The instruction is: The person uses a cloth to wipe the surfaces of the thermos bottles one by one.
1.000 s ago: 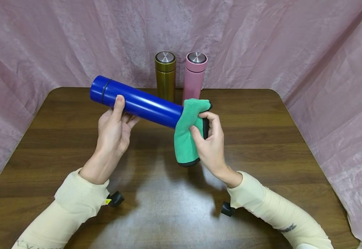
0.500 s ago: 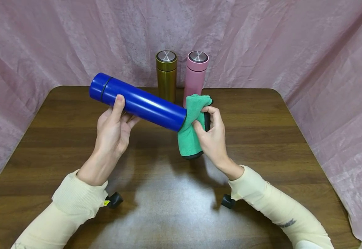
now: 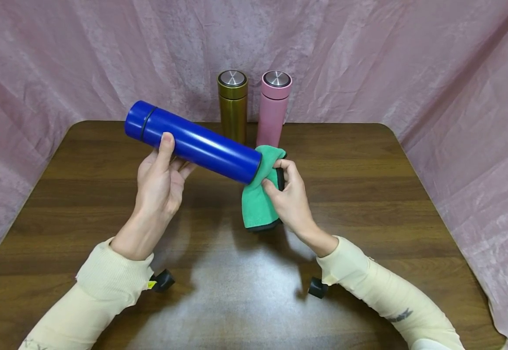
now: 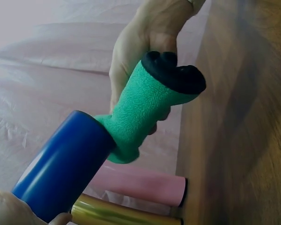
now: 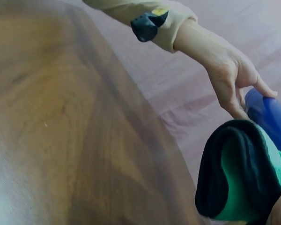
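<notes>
The left hand (image 3: 158, 182) grips a blue thermos bottle (image 3: 197, 143) near its capped end, thumb along the near side and fingers beneath; the bottle is tilted above the wooden table (image 3: 367, 194), its base lower than its cap; the right hand (image 3: 293, 199) pinches a folded green cloth (image 3: 260, 206) – black-edged – against that base; behind them an olive-gold thermos bottle (image 3: 233, 114) and a pink thermos bottle (image 3: 273, 114) stand upright, side by side but apart, before a pink curtain (image 3: 346, 58).
</notes>
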`<state>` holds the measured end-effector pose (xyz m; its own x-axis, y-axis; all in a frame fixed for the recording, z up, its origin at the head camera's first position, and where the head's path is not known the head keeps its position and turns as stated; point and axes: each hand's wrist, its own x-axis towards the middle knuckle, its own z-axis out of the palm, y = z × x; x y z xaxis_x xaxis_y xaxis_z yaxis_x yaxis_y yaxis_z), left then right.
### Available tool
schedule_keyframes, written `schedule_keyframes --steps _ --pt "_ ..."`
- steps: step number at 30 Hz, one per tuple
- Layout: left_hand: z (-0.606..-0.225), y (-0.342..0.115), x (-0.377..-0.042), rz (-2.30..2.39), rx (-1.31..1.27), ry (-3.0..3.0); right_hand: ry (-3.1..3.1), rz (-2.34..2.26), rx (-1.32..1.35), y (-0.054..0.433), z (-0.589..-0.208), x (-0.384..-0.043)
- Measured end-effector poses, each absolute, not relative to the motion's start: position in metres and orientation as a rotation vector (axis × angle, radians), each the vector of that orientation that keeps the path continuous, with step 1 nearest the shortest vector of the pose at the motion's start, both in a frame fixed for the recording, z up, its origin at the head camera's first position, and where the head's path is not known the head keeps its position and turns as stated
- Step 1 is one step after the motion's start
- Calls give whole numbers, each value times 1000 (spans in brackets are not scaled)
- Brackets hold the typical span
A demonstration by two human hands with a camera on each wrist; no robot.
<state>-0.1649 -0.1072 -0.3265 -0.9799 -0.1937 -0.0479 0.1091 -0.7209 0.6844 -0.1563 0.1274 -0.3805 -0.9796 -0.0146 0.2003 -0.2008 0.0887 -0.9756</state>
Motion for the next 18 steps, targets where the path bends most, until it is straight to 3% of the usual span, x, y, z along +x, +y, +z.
schedule_keyframes --steps 9,18 --pt "-327 -105 -168 -2803 217 -996 -2140 2289 168 118 -386 -137" --pt "-328 -106 -171 -2777 252 -1016 -2134 2198 261 113 -384 -118"
